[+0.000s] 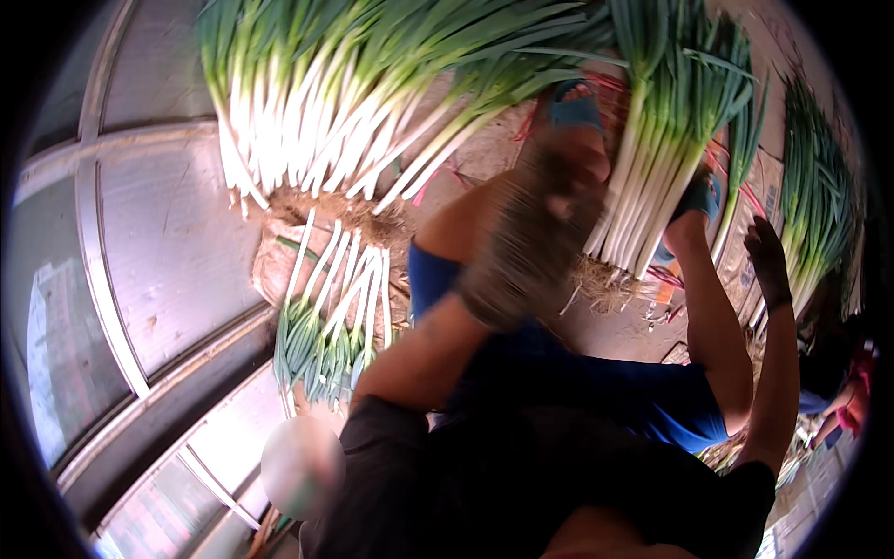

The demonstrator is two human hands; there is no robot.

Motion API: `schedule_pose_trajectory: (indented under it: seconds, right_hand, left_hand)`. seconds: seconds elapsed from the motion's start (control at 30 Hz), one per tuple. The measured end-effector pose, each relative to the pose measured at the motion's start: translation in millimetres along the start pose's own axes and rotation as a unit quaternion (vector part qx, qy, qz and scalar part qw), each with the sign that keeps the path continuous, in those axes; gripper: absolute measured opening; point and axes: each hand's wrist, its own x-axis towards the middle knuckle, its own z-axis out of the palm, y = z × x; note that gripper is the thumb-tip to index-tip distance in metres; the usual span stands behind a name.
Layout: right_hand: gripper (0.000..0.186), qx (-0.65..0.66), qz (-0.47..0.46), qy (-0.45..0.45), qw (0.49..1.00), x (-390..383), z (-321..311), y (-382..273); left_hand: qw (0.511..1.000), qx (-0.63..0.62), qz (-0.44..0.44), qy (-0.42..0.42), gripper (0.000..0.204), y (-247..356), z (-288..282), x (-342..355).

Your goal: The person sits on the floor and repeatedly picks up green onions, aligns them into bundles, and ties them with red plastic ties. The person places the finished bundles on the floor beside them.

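Note:
Smeared by motion, my left hand in a dark work glove is over my lap, next to a thick bunch of leeks. Its fingers are too blurred to read. That bunch lies between my feet, green leaves away from me, white stalks and roots toward me. My right hand, also gloved, is out to the right with its fingers stretched and nothing visible in them. It is nearest to a few loose leeks and a long leek pile at the far right.
A large spread of leeks covers the far left, roots toward me. Below it, a smaller group lies the opposite way. Metal-framed panels stand along the left. Red string trails across the floor. Another person shows at the right edge.

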Motion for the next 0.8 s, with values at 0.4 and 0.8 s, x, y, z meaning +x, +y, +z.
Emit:
schedule_pose_trajectory:
  seconds: [0.4, 0.8]
  right_hand:
    - [0.053, 0.058, 0.067, -0.167, 0.982, -69, 49, -31]
    - [0.039, 0.648, 0.228, -0.014, 0.726, 77, 228, -81]
  left_hand:
    - [0.741, 0.563, -0.263, 0.253, 0.036, -149, -356, -30]
    - [0.581, 0.775, -0.228, 0.101, 0.059, -237, -328, 3]
